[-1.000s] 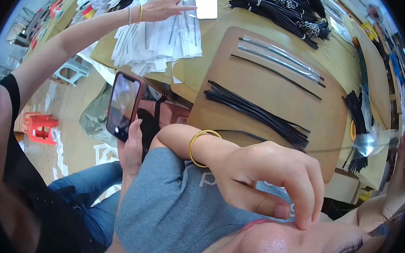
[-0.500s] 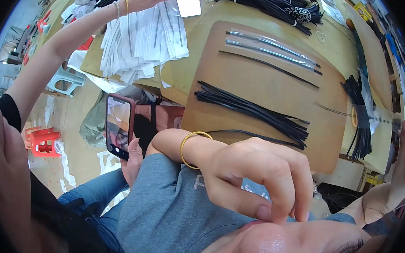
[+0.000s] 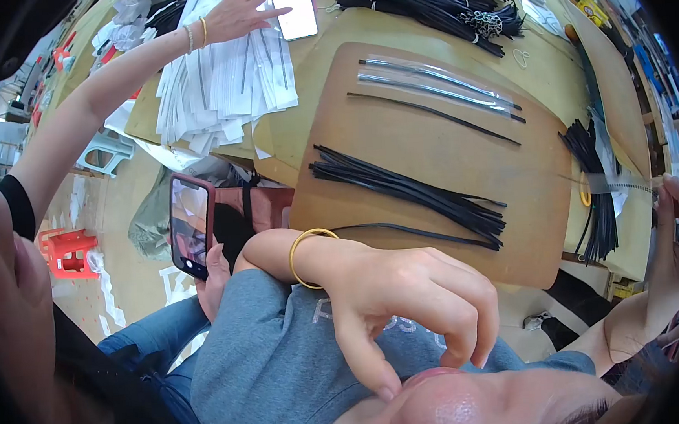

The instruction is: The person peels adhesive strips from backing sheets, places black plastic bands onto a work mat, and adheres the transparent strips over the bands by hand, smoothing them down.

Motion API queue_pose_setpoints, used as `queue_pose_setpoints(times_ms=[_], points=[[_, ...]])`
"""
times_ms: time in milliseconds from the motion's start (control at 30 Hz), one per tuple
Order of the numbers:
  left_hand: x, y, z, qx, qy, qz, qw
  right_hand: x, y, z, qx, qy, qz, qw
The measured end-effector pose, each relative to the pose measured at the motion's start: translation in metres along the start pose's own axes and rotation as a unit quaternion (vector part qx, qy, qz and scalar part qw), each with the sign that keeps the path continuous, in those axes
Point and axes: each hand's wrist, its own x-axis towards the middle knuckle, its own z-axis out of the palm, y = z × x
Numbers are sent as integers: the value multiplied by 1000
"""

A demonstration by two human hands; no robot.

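Observation:
My left hand (image 3: 413, 301), wearing a gold bangle (image 3: 294, 266), is in front of my mouth. Its fingers are bent and its thumb is spread apart from them; nothing shows between them. At the far right edge, my right hand (image 3: 670, 216) grips the end of a clear plastic sleeve (image 3: 625, 184) with a thin dark patterned line. The sleeve is partly blurred over the board's right side. On the brown board (image 3: 421, 139) lie a bundle of black cords (image 3: 409, 195), a single black cord (image 3: 435, 116) and clear sleeves with black cords inside (image 3: 441, 87).
A co-worker's hand (image 3: 243, 15) points beside a lit phone (image 3: 294, 9); their other hand (image 3: 214, 276) holds a second phone (image 3: 191, 226). White paper strips (image 3: 225, 94), black cord bundles with chains (image 3: 427, 5) and another black bundle (image 3: 594, 194) lie on the table. A red stool (image 3: 71, 253) stands left.
My left thumb has parted from the fingers, which were pinched together at my mouth. My right hand has risen slightly with the sleeve. The view has shifted a little.

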Motion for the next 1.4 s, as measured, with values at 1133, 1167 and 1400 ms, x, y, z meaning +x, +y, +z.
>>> queue_pose_setpoints(times_ms=[1133, 1167, 1400], points=[[-70, -93, -51, 164, 313, -372, 858, 23, 3, 27, 70, 25, -38, 997], [-72, -94, -52, 158, 315, -380, 855, 21, 6, 26, 63, 33, -34, 997], [-81, -99, -56, 67, 393, -373, 838, 13, 20, 19, 74, 41, -19, 996]])
